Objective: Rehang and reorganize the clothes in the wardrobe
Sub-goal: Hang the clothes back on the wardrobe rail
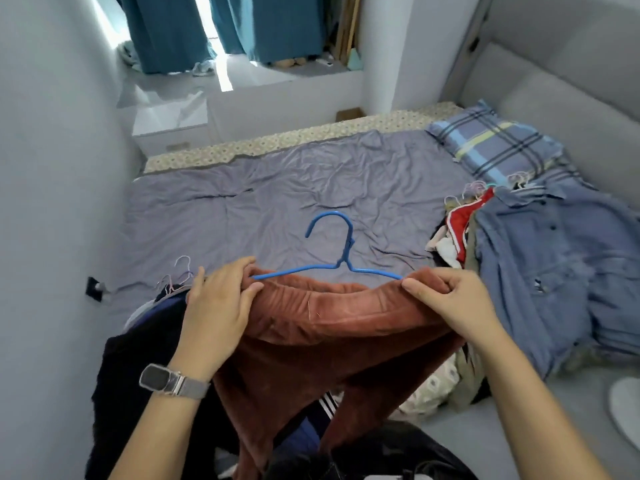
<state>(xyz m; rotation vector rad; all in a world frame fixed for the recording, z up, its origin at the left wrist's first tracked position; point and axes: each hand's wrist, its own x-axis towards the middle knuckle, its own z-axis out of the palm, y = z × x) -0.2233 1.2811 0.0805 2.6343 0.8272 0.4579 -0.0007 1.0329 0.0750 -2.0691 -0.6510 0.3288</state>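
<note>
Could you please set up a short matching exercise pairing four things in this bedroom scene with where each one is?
Things:
1. blue hanger
2. plaid pillow
3. denim shirt
4. wristwatch

Places:
A. on the left wrist
B. at the head of the bed by the headboard
C. inside the rust-brown garment that both hands hold
D. atop the pile on the right

Pairs: 1-C, 2-B, 3-D, 4-A

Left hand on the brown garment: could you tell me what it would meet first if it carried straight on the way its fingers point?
The left hand points up and right along the garment. It would likely meet the blue hanger first, whose arm starts at its fingertips; depth is unclear.
</note>
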